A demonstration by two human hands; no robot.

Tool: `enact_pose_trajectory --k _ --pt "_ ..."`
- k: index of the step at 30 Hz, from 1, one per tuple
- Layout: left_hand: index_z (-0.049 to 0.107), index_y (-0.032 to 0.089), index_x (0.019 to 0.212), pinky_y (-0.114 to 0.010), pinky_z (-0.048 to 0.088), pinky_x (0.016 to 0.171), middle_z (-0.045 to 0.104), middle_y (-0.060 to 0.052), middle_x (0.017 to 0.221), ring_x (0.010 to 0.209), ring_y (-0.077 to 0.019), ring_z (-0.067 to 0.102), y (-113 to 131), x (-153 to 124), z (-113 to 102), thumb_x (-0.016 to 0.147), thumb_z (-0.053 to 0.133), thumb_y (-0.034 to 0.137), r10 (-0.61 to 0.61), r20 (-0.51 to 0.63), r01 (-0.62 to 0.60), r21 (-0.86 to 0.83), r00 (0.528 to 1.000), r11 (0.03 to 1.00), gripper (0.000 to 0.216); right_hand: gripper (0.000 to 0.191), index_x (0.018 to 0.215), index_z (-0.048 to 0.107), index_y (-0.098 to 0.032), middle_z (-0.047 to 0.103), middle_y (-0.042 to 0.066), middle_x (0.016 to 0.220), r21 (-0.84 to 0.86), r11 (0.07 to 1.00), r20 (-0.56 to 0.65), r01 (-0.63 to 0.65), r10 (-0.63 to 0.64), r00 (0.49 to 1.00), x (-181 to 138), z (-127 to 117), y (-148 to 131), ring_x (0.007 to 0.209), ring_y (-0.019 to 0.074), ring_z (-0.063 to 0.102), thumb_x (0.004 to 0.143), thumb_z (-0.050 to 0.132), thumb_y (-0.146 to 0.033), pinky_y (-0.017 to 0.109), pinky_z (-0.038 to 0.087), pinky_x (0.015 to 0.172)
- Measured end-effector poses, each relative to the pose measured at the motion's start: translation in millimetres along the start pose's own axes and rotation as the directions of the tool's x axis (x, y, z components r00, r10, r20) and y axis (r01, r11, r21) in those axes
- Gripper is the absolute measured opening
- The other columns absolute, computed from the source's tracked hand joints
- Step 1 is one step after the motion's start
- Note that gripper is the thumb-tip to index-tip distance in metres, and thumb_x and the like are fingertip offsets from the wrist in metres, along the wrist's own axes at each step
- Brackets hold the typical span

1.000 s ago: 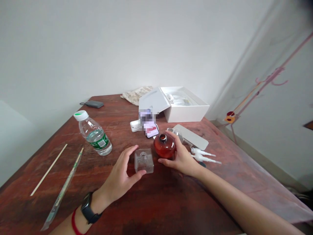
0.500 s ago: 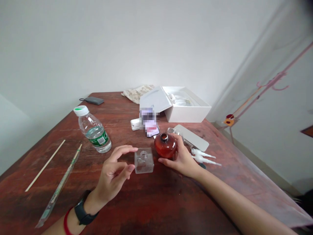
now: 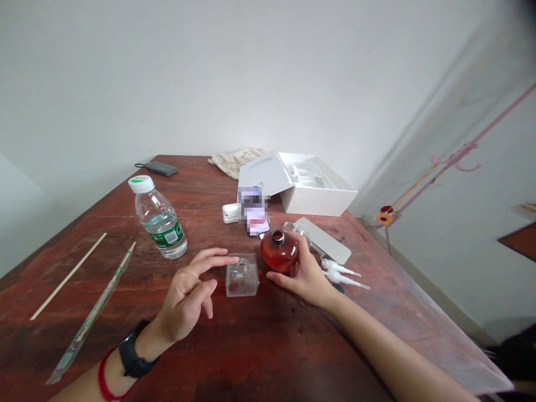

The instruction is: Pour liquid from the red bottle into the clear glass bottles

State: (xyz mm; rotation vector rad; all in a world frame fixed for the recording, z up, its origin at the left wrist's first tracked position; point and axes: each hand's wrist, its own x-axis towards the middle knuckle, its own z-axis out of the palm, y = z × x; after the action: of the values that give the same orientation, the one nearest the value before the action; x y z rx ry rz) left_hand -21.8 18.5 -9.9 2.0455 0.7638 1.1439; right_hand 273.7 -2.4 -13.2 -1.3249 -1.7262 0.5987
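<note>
– Where's the brown bottle (image 3: 278, 257)?
– Take the clear square bottle (image 3: 243, 283) as the middle of a clock, wall (image 3: 251, 84) at twelve. The brown bottle is upright just beside it at two o'clock, its mouth open.
– Who's got hold of it?
– The right hand (image 3: 307, 276). It's gripping it, thumb at the front, fingers round the far side.
– And the left hand (image 3: 187, 298)?
– Open, fingers spread, between eight and nine o'clock. The index finger reaches over the top of the clear square bottle, by its neck. I can't tell whether it's touching.
– What's on that wrist?
– A black watch (image 3: 130, 357) and a red band (image 3: 103, 377).
– What else is on the table (image 3: 251, 352)?
– A water bottle (image 3: 164, 229) with a white cap at ten o'clock. A bare stick (image 3: 68, 277) lies out at nine, and near it some wrapped chopsticks (image 3: 92, 316), a little further down toward eight.
– Straight ahead?
– A phone (image 3: 257, 224), partly blurred, just past twelve, with a small white case (image 3: 230, 213) beside it. Well behind them, a pale cloth (image 3: 235, 162) lies at twelve.
– And over to the right?
– An open white box (image 3: 320, 202) at one o'clock, and two white pumps (image 3: 337, 276) at three, just beyond the right hand
</note>
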Motion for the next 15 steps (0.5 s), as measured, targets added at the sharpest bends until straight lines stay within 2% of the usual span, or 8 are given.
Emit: enact_pose_trajectory --k 6,10,12,15 --pt "0.063 0.025 0.04 -0.054 0.053 0.111 0.084 -0.005 0.117 0.129 -0.0332 0.065 3.5 -0.9 1.2 0.104 0.046 0.022 0.056 -0.044 -0.053 0.072 0.997 0.996 0.066 0.087 0.145 0.037 -0.025 0.058 0.019 0.147 0.009 1.0 0.008 -0.002 0.002 1.0 -0.3 -0.2 -1.8 0.14 0.0395 0.059 0.078 0.089 -0.042 0.058 0.043 0.122" --pt "0.066 0.024 0.05 -0.044 0.058 0.098 0.084 -0.006 0.096 0.111 -0.0281 0.071 8.3 1.8 4.4 0.104 0.051 0.016 0.14 -0.125 -0.13 0.084 0.982 0.988 0.056 0.088 0.146 0.036 -0.025 0.057 0.018 0.148 0.024 1.0 0.016 -0.018 0.017 1.0 -0.2 0.0 -1.3 0.141 0.0391 0.058 0.078 0.09 -0.041 0.059 0.04 0.124" --pt "0.067 0.023 0.061 -0.036 0.059 0.088 0.077 -0.004 0.079 0.096 -0.0242 0.072 11.0 4.0 6.1 0.103 0.055 0.014 0.139 -0.141 -0.132 0.059 0.98 0.99 0.045 0.088 0.146 0.036 -0.025 0.058 0.018 0.147 0.028 1.0 0.011 -0.014 0.014 1.0 -0.2 0.3 -0.5 0.141 0.0391 0.058 0.078 0.09 -0.04 0.059 0.04 0.124" --pt "0.054 0.022 0.069 -0.027 0.054 0.069 0.061 0.001 0.067 0.072 -0.0175 0.063 11.8 5.4 10.2 0.1 0.063 0.014 0.079 -0.189 -0.088 -0.037 0.979 0.995 0.032 0.088 0.145 0.038 -0.025 0.059 0.018 0.146 0.023 1.0 0.005 0.0 0.0 1.0 -0.4 1.0 1.2 0.141 0.0393 0.058 0.077 0.091 -0.04 0.059 0.041 0.124"
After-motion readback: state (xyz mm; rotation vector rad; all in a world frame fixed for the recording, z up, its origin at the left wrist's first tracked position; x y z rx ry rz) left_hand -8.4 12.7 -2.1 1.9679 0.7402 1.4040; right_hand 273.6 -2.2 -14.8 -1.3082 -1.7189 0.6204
